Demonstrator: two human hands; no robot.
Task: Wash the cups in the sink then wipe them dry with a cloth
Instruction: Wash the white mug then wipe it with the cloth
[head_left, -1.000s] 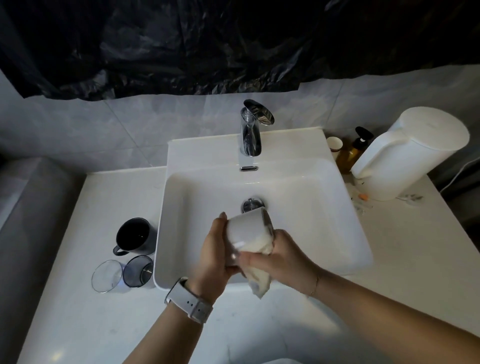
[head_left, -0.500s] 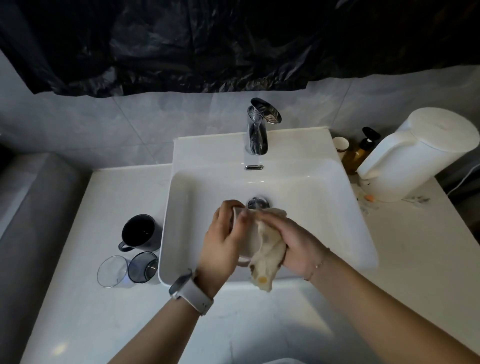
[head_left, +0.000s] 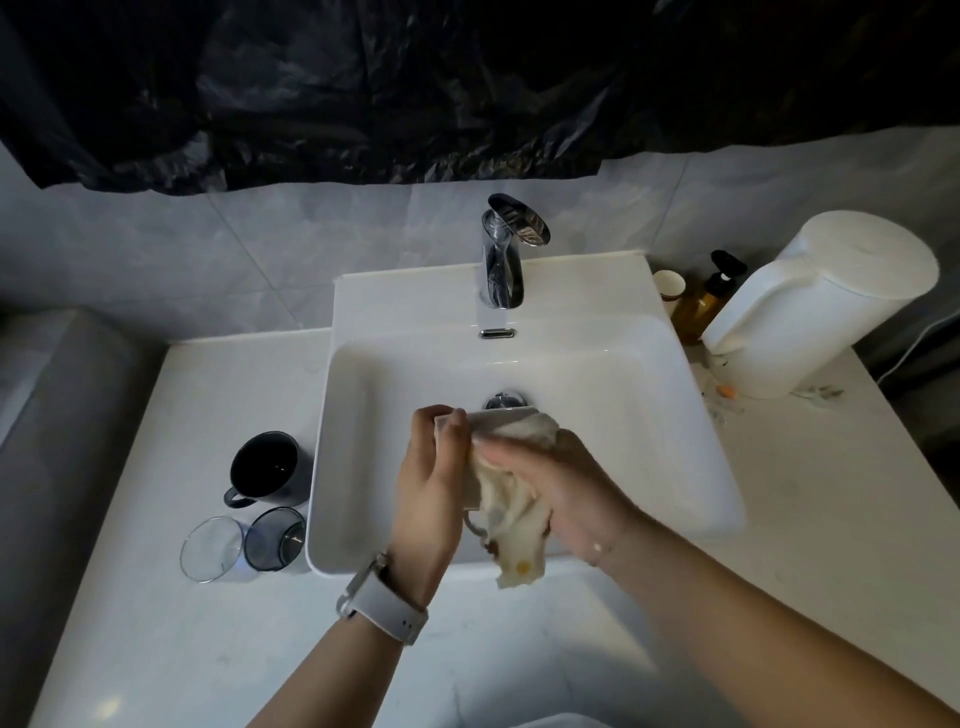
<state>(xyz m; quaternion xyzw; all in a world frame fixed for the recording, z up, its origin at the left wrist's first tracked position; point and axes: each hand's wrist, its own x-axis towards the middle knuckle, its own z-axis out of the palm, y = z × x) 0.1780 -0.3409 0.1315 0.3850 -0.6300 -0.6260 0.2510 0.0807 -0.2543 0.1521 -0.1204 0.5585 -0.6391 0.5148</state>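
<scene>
Over the white sink (head_left: 691, 447) my left hand (head_left: 434, 486) grips a white cup (head_left: 467, 480), its fingers curled over the rim. My right hand (head_left: 550, 483) presses a cream cloth (head_left: 514, 509) against the cup's side, thumb and fingers curled round the cloth. The cloth's stained end hangs below the sink's front edge. Most of the cup is hidden by hands and cloth; its handle shows underneath. On the counter to the left stand a black mug (head_left: 267, 470), a clear glass (head_left: 212, 548) and a smoky glass (head_left: 275, 538).
A chrome tap (head_left: 506, 254) stands behind the basin, with the drain (head_left: 505, 401) just beyond my hands. At the right back are a white kettle (head_left: 821, 306), an amber pump bottle (head_left: 704, 301) and a small paper cup (head_left: 669, 285). Crumbs lie near the kettle.
The cup turned in my left hand, whose fingers now wrap over its rim. My right hand moved the cloth up over the cup's side, covering most of it.
</scene>
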